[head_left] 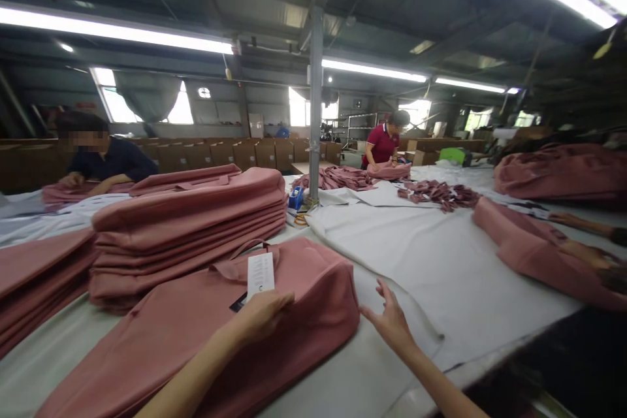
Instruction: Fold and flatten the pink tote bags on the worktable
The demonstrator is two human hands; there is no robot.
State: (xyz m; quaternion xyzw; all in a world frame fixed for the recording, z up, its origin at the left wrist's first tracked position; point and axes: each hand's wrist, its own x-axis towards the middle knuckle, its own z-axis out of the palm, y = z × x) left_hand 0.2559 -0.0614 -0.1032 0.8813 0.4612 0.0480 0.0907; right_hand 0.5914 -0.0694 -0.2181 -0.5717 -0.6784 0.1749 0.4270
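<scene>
A long pink fabric piece (196,333) lies across the near left of the white-covered table, with a white printed tag (260,273) and a dark tag (238,302) on it. My left hand (267,312) rests on the fabric just below the white tag, its fingers curled; what they hold, if anything, is hidden. Beside the fabric's right end is my right hand (390,320), with fingers spread and nothing in them. Behind the piece stands a stack of folded pink fabric (191,222).
More folded pink fabric (44,281) lies at the left. A post (315,104) rises beyond the stack, near a blue tape dispenser (296,198). People work at the back left and centre; another person's hands touch pink fabric (533,241) at the right.
</scene>
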